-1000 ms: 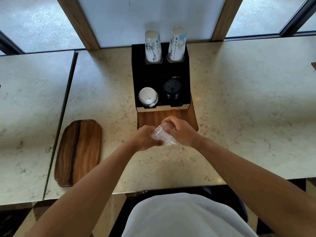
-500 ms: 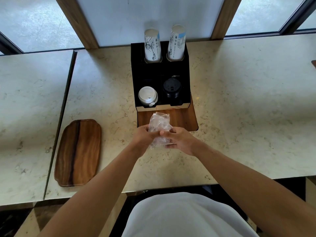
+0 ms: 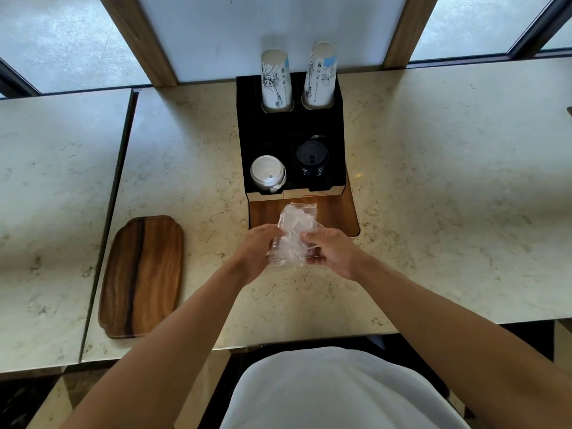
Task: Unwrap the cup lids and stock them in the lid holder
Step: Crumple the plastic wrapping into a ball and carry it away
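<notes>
Lid wrapper (image 3: 293, 233) pinched in both hands' grip, left hand (image 3: 257, 249), right hand (image 3: 331, 250), above counter (image 3: 433, 181).

Bare forearms, no sleeves in view, white top (image 3: 334, 394)

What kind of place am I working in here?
Probably a café self-serve counter: a black organizer holds stacked paper cups and white lids and black lids, set on a marble-look countertop by windows.
</notes>
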### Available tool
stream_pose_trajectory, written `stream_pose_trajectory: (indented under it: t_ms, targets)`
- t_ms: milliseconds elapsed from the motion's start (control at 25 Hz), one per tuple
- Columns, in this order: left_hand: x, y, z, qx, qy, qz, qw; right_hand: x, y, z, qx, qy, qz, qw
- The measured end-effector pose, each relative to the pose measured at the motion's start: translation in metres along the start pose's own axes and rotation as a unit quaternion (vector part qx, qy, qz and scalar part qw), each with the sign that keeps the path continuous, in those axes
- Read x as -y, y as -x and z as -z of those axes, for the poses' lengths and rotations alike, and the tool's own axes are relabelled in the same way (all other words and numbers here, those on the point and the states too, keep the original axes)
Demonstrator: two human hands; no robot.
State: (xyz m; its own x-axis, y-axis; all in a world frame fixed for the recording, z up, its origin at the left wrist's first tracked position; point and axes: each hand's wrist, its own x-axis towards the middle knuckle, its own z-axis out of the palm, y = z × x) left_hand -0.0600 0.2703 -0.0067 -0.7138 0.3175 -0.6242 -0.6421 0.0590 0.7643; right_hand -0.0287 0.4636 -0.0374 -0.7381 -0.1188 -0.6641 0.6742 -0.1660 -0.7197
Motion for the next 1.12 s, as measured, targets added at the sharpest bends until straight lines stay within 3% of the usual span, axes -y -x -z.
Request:
stream_pose_trajectory:
  t_ms: [360,600,840,1000,1120]
  targets:
    - [0.000,-0.005,0.004,-0.026,0.012,0.016,0.999,0.002,-0.004,0.005,0.007,0.037,0.053,0.998]
    - [0.002,-0.012,0.006,-0.001,0.094,0.035,0.995,0.005,-0.002,0.004,0.063,-0.103,0.064,0.991]
    - [-0.001,-0.013,0.007,-0.002,0.181,0.064,0.981,0.012,0.001,0.005,0.105,-0.208,0.011,0.972]
    - [-0.001,-0.010,0.009,0.031,0.197,0.087,0.976,0.018,0.001,0.006,0.067,-0.116,0.001,0.991]
    - [-0.002,-0.009,0.008,0.026,0.101,0.072,0.992,0.015,-0.001,0.008,0.072,-0.029,0.033,0.996]
